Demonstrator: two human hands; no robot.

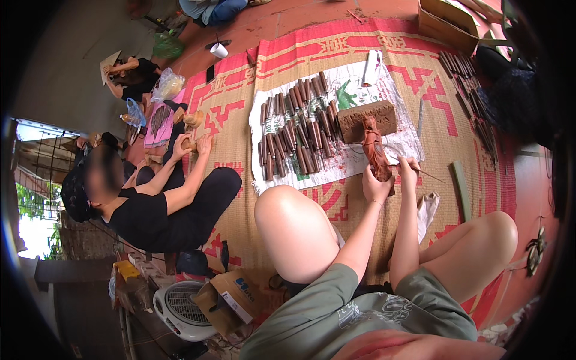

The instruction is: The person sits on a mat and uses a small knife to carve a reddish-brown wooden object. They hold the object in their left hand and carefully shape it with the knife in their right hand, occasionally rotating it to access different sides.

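My left hand (377, 186) is closed round the lower end of a reddish-brown carved wooden figurine (374, 150). The figurine leans away from me, its upper part in front of a brown carved block (350, 123). Close by its right side, my right hand (409, 170) pinches a thin rod-like tool (429, 176), whose far end points out to the right. Whether the tool's tip touches the wood is too small to tell. Left of the block, several dark-handled carving tools (294, 133) lie in rows on a white printed sack (336, 171).
A woven red-and-tan mat (240, 171) spreads beneath everything. More tools (474, 99) lie at the right edge, near a green strip (461, 191) and a pale cloth (428, 210). Another person (156, 198) sits at left handling a wooden piece. A fan (183, 306) and carton (227, 303) stand lower left.
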